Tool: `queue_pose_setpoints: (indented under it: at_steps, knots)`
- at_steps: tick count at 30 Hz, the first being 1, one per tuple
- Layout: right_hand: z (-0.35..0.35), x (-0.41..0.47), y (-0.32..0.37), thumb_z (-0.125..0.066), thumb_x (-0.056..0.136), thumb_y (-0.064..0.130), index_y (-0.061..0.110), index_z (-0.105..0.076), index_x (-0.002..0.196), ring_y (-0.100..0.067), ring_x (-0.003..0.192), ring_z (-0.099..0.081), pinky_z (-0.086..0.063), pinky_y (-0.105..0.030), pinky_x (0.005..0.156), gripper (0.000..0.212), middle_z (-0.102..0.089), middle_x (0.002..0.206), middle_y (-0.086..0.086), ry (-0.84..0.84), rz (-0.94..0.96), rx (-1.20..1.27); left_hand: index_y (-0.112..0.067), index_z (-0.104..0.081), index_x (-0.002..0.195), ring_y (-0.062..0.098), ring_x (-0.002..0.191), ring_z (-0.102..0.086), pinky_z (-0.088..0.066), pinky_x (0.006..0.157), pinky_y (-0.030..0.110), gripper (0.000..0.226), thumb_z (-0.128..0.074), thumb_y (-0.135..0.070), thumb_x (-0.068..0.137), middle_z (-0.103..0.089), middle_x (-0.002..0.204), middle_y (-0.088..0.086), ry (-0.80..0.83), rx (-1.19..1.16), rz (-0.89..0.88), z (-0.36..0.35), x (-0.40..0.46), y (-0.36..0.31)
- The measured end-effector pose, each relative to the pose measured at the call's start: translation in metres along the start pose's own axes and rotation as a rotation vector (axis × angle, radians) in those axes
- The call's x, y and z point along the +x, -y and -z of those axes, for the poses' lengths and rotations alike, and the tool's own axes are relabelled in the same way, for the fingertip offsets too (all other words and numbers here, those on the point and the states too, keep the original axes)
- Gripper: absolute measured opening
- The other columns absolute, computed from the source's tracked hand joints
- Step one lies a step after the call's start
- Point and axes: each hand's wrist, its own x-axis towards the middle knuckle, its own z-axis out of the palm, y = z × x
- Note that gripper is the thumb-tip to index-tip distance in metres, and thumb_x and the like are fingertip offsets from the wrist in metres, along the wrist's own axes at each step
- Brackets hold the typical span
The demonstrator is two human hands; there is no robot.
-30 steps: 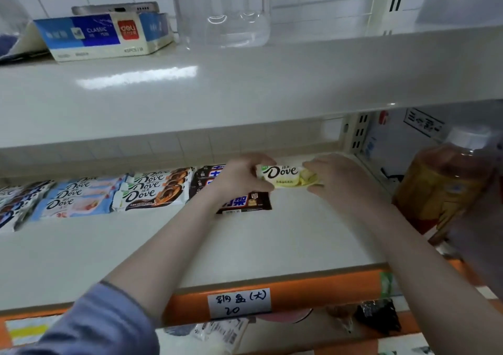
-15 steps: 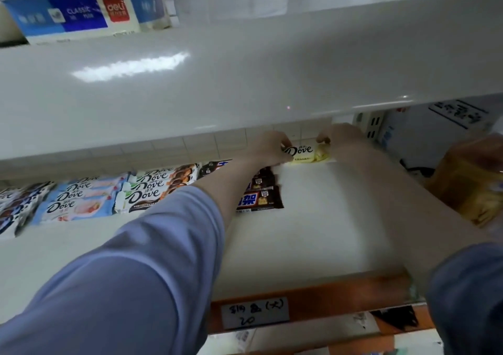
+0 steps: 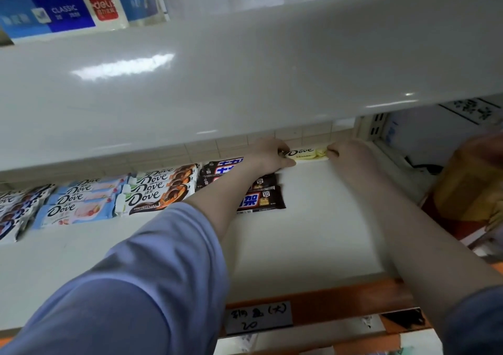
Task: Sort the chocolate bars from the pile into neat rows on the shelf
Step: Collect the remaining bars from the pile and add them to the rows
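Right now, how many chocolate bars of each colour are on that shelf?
yellow Dove bar: 1
dark brown bars with blue labels: 3
white-and-brown Dove bars: at least 3, overlapping
pale blue Dove bars: at least 3, overlapping
far-left bars: cut off by the frame edge, cannot count
Total countable: at least 10

The shelf has bare white surface in front of the yellow Dove bar, between the dark bars on the left and the metal upright on the right. The upper shelf hangs low over the back. A bottle stands beside the right end
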Motion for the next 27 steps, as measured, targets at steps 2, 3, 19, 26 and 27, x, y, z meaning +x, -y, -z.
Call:
queue_pose_setpoints:
  at_steps: [2, 3, 19, 26, 27]
  knots:
    - [-0.001, 0.000, 0.001, -0.045, 0.090, 0.020, 0.008, -0.067, 0.091, -0.033, 0.088, -0.057, -0.042, -0.033, 0.068, 0.025, -0.066, 0.095, -0.018, -0.001, 0.000, -0.009, -0.018, -0.062, 0.121, 0.021, 0.116, -0.052, -0.044, 0.097, 0.035, 0.045, -0.065, -0.037, 0.081, -0.058, 0.126, 0.002, -0.010, 0.005, 0.006, 0.001, -0.001, -0.002]
    - [-0.001, 0.001, 0.001, -0.045, 0.090, 0.020, 0.007, -0.067, 0.091, -0.033, 0.089, -0.056, -0.040, -0.032, 0.067, 0.026, -0.066, 0.096, -0.018, -0.002, 0.001, -0.013, -0.018, -0.061, 0.121, 0.020, 0.115, -0.053, -0.044, 0.097, 0.034, 0.045, -0.065, -0.038, 0.081, -0.059, 0.125, 0.001, -0.016, 0.012, 0.011, 0.001, -0.001, -0.003]
    - [0.039, -0.075, 0.063, -0.042, 0.091, 0.014, 0.007, -0.055, 0.108, -0.032, 0.107, -0.050, -0.039, -0.036, 0.084, 0.023, -0.056, 0.114, -0.015, 0.064, 0.105, -0.315, -0.010, -0.055, 0.116, 0.030, 0.114, -0.047, -0.038, 0.087, 0.033, 0.035, -0.049, -0.031, 0.089, -0.056, 0.120, 0.010, -0.358, 0.436, 0.203, 0.012, -0.090, -0.025]
    - [0.027, -0.156, 0.155, -0.044, 0.092, 0.028, 0.014, -0.054, 0.112, -0.025, 0.101, -0.052, -0.042, -0.035, 0.086, 0.027, -0.059, 0.108, -0.007, -0.033, 0.225, -0.090, -0.011, -0.058, 0.114, 0.033, 0.112, -0.049, -0.039, 0.092, 0.039, 0.040, -0.056, -0.037, 0.083, -0.059, 0.117, 0.012, -0.463, 0.368, 0.413, 0.040, -0.223, 0.044]
    - [0.021, -0.165, 0.176, -0.047, 0.090, 0.029, 0.012, -0.055, 0.111, -0.027, 0.101, -0.053, -0.043, -0.037, 0.086, 0.028, -0.060, 0.107, -0.009, -0.025, 0.248, -0.100, -0.009, -0.061, 0.110, 0.035, 0.108, -0.052, -0.041, 0.088, 0.041, 0.040, -0.058, -0.036, 0.081, -0.061, 0.112, 0.013, -0.467, 0.357, 0.445, 0.045, -0.243, 0.060]
